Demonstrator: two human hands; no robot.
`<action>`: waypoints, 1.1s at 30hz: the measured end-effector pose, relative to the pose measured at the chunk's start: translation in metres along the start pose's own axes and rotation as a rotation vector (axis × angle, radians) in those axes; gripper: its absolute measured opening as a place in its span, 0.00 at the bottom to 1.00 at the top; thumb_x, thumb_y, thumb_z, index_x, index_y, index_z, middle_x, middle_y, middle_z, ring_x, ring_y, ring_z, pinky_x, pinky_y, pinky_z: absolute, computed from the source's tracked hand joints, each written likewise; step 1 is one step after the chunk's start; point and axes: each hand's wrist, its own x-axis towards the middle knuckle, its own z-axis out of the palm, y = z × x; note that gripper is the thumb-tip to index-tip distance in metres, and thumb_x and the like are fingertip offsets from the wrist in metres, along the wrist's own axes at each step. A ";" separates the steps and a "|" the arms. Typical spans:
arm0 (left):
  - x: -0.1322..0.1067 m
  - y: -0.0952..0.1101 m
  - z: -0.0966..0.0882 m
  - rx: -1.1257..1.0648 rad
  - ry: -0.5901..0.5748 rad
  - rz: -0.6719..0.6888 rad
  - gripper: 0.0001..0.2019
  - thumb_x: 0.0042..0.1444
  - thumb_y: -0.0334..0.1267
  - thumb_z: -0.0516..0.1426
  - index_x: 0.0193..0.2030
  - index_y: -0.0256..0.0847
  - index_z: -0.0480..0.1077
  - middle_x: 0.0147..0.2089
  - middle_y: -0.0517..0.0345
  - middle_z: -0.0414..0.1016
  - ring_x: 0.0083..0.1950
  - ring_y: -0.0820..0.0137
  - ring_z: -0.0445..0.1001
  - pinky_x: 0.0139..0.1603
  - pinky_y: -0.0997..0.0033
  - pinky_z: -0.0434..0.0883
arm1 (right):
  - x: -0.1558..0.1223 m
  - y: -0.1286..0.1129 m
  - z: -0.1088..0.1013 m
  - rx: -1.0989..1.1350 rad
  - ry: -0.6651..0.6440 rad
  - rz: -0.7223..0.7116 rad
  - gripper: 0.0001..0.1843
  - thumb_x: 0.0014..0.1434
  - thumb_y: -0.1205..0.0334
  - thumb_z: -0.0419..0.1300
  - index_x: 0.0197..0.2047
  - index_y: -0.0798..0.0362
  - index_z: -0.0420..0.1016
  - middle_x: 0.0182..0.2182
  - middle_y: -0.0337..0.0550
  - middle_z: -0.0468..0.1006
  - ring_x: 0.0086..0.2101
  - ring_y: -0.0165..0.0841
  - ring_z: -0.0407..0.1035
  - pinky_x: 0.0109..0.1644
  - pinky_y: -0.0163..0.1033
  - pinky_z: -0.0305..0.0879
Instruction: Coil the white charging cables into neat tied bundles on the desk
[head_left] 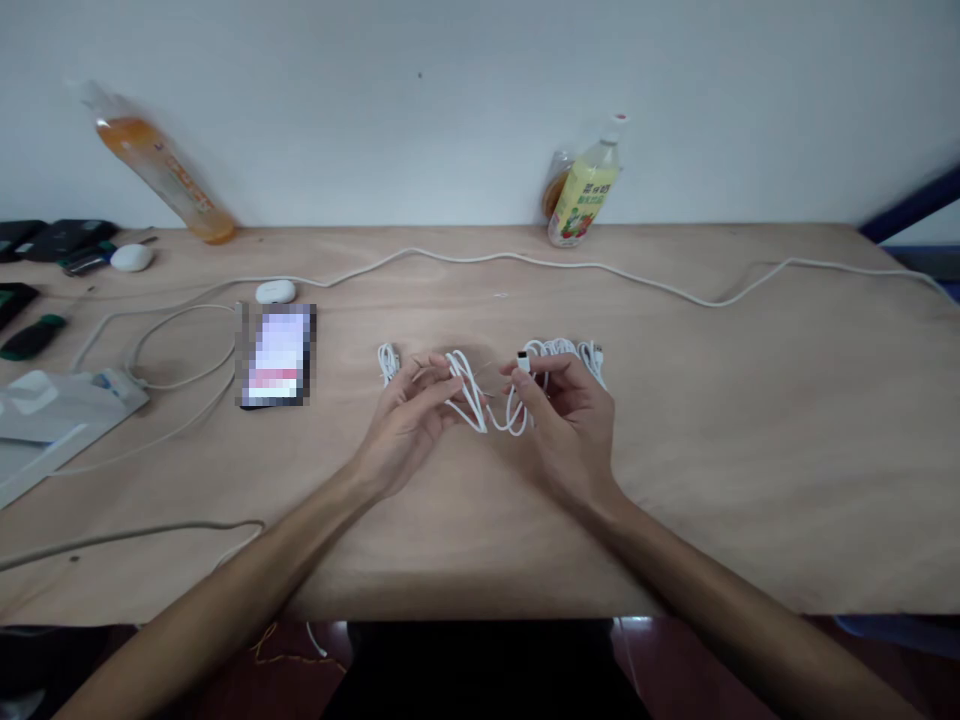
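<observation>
A tangle of thin white cable lies on the wooden table in front of me. My left hand has its fingers curled around loops of the cable on its left side. My right hand pinches the cable near its white plug, which sticks up between thumb and forefinger. More coils of the same cable rest just beyond my right hand.
A phone lies left of the hands, with a small white case behind it. A long white cord runs across the table's back. Two drink bottles lean at the wall. Dark items and plastic packaging sit far left.
</observation>
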 end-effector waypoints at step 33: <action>0.007 -0.006 -0.002 -0.151 -0.069 -0.117 0.10 0.66 0.26 0.63 0.33 0.36 0.84 0.50 0.45 0.88 0.58 0.61 0.85 0.68 0.63 0.76 | 0.006 0.008 -0.003 0.309 -0.123 0.306 0.21 0.53 0.46 0.81 0.42 0.44 0.79 0.35 0.32 0.85 0.29 0.28 0.76 0.32 0.34 0.72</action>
